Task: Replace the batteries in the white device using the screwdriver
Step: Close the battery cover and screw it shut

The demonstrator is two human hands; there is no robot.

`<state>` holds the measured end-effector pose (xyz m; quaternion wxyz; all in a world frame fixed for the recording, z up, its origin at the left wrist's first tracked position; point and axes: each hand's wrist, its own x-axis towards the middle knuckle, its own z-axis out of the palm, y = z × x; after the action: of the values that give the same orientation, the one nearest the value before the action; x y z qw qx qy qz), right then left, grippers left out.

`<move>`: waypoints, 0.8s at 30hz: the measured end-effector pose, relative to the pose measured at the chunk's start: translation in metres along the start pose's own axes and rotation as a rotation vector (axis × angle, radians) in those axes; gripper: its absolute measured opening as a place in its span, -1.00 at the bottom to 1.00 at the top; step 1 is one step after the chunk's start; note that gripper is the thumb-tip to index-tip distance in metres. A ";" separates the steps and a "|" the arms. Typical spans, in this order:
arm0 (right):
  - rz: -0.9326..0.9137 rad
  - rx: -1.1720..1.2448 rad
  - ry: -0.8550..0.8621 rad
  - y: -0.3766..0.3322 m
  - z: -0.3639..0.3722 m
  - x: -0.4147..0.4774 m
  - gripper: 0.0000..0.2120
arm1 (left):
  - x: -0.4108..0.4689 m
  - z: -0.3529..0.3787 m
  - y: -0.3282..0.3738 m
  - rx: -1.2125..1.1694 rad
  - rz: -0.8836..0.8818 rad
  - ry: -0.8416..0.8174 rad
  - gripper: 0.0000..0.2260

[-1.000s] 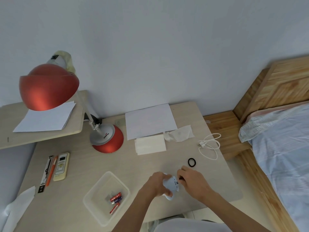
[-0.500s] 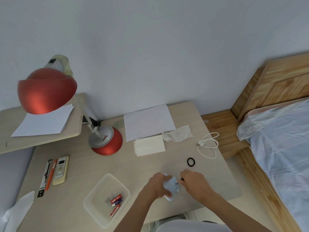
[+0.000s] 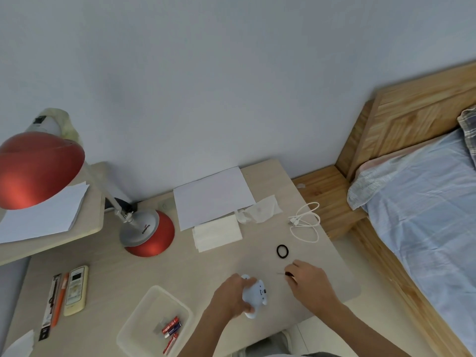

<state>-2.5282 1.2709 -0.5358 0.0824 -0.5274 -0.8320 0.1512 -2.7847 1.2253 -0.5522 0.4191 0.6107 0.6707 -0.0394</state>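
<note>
My left hand (image 3: 231, 295) grips the small white bear-shaped device (image 3: 256, 296) just above the desk's front edge. My right hand (image 3: 307, 282) sits a little to the right of it, apart from the device, fingers pinched on a thin screwdriver (image 3: 284, 273) whose metal tip points left. Several red batteries (image 3: 171, 328) lie in a clear plastic tray (image 3: 144, 313) to the left of my left forearm.
A red desk lamp (image 3: 148, 234) stands at the back left. White paper (image 3: 212, 197), tissues (image 3: 217, 234), a black ring (image 3: 282, 251) and a white cable (image 3: 305, 222) lie behind my hands. A remote (image 3: 76, 289) and pens lie at the left. A bed is on the right.
My right hand has pulled away from the device to the right, taking the screwdriver with it. My left hand still holds the device in about the same place.
</note>
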 end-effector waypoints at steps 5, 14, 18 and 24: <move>0.273 -0.014 0.038 0.040 0.013 -0.011 -0.89 | -0.003 0.003 -0.005 -0.035 0.026 0.032 -0.23; 0.446 0.050 -0.002 0.063 0.038 -0.028 -0.86 | -0.020 0.010 -0.025 -0.141 0.061 0.132 -0.30; 0.441 0.105 0.044 0.059 0.038 -0.031 -0.86 | -0.023 0.012 -0.030 -0.170 0.060 0.150 -0.29; 0.446 0.190 0.017 0.059 0.026 -0.031 -0.92 | -0.024 -0.004 -0.015 -0.134 0.114 0.199 -0.23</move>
<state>-2.4721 1.2620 -0.5791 0.1034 -0.6892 -0.6762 0.2389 -2.8019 1.2046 -0.5419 0.3919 0.6194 0.6743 0.0900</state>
